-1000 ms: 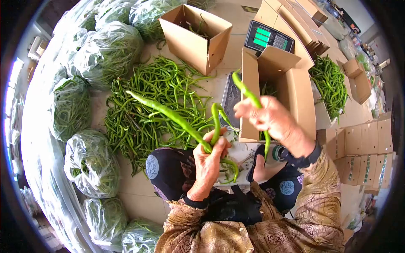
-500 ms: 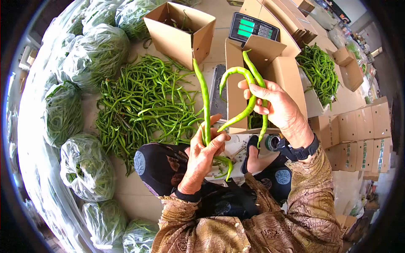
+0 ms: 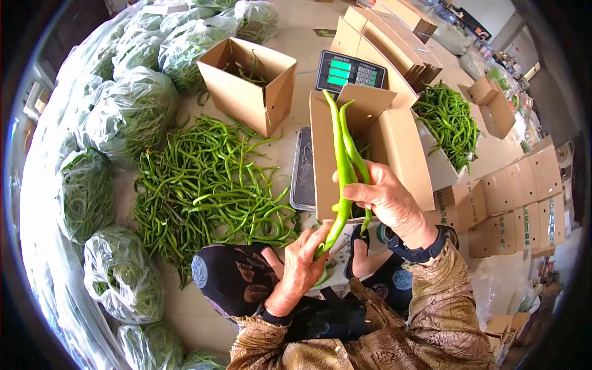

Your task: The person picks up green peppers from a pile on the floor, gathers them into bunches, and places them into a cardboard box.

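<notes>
My right hand (image 3: 391,200) is closed around long green chili peppers (image 3: 340,154), which point up and away from me. Below and to its left, my left hand (image 3: 302,256) is closed on the lower end of one of them; its fingertips hide part of that end. Just beyond the peppers stands an open cardboard box (image 3: 404,151), with some green showing inside. Left of my hands, a large heap of loose green chili peppers (image 3: 203,191) lies on the floor.
A scale display (image 3: 350,73) with lit green screens stands behind the box, and its platform (image 3: 302,172) lies beside it. Another open carton (image 3: 246,86) is at the back. Pepper-filled plastic bags (image 3: 132,114) line the left; stacked cartons (image 3: 515,209) and a filled box (image 3: 449,126) are right.
My left hand has moved down, and the upright pepper it held now lies alongside those in my right hand. The curved pepper no longer shows as a hook. The view has shifted slightly.
</notes>
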`<state>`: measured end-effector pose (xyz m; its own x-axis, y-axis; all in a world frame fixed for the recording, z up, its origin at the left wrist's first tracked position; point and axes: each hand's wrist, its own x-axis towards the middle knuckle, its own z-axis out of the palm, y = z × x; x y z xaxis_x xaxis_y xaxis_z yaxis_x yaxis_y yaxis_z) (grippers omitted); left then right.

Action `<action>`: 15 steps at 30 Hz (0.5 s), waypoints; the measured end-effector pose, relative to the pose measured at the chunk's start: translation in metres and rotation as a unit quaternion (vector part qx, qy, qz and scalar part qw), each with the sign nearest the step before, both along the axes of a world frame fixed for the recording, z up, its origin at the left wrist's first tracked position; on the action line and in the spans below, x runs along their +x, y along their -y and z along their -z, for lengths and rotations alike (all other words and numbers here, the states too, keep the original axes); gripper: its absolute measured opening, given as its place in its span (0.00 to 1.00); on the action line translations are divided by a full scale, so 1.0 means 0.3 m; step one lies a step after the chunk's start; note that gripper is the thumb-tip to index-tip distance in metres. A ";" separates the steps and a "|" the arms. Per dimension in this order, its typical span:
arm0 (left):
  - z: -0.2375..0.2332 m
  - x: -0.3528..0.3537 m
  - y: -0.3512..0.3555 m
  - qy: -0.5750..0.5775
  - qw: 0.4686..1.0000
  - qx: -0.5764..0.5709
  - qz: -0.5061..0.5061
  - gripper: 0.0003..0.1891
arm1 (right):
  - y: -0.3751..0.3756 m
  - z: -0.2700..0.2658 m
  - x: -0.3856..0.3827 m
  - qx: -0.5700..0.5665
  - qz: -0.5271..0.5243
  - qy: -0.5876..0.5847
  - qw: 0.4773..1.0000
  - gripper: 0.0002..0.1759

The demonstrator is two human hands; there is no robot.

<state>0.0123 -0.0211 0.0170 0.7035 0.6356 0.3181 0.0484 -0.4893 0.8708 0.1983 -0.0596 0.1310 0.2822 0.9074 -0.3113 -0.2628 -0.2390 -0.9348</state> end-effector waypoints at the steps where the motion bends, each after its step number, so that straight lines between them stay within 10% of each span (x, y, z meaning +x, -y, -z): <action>1: 0.007 0.002 0.005 0.001 1.000 -0.003 -0.001 0.22 | 0.004 0.002 0.005 -0.013 0.000 0.007 1.000 0.16; 15: -0.011 -0.007 0.007 0.032 0.966 -0.217 0.135 0.22 | 0.066 -0.024 0.061 -0.023 0.038 0.059 0.997 0.12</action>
